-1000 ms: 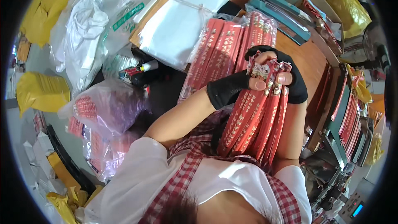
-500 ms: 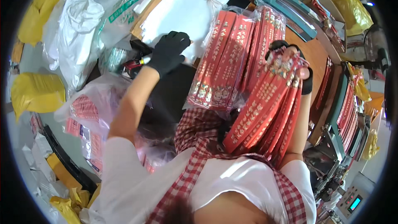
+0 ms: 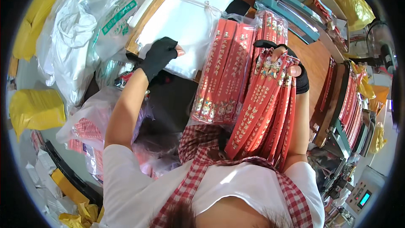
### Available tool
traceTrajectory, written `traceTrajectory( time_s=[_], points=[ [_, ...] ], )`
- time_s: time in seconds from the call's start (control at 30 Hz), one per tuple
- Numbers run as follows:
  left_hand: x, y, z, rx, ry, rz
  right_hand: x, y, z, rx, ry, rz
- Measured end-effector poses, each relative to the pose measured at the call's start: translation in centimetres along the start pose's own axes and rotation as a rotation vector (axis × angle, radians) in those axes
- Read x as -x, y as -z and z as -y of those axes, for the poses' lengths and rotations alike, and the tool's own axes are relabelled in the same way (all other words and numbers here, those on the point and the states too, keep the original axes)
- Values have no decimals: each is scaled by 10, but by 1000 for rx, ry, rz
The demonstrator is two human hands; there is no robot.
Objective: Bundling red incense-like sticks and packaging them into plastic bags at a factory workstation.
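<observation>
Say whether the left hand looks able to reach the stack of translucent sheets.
Likely yes: the left hand is at the left side of the translucent sheets, nothing else covering them there, though the thin string across them might bind them.

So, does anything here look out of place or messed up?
Nothing looks plainly spilled or damaged. The red packets in the right hand splay apart at their lower ends, unlike the flatter wrapped red packs beside them, and the white plastic bag at upper left is badly crumpled.
</observation>
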State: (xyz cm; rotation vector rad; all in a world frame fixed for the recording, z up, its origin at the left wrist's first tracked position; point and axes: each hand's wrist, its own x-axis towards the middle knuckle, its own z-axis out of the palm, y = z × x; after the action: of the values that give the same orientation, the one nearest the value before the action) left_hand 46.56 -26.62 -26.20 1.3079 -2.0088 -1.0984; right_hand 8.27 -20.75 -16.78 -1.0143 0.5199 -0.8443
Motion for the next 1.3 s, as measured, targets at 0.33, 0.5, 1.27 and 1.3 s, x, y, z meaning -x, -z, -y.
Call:
traceTrajectory(
  time_s=[0.33, 0.5, 1.27, 1.3],
  points=[
    [-34, -66, -130, 918, 41, 58, -50, -22, -18, 44, -119, -27],
    [-30, -48, -124, 767, 148, 14, -32, 2, -13, 41, -96, -81],
    [56, -192, -176, 604, 154, -253, 71, 76, -21, -305, 143, -295],
    [66, -190, -174, 754, 153, -391, 75, 79, -24, -327, 180, -302]
  ],
)
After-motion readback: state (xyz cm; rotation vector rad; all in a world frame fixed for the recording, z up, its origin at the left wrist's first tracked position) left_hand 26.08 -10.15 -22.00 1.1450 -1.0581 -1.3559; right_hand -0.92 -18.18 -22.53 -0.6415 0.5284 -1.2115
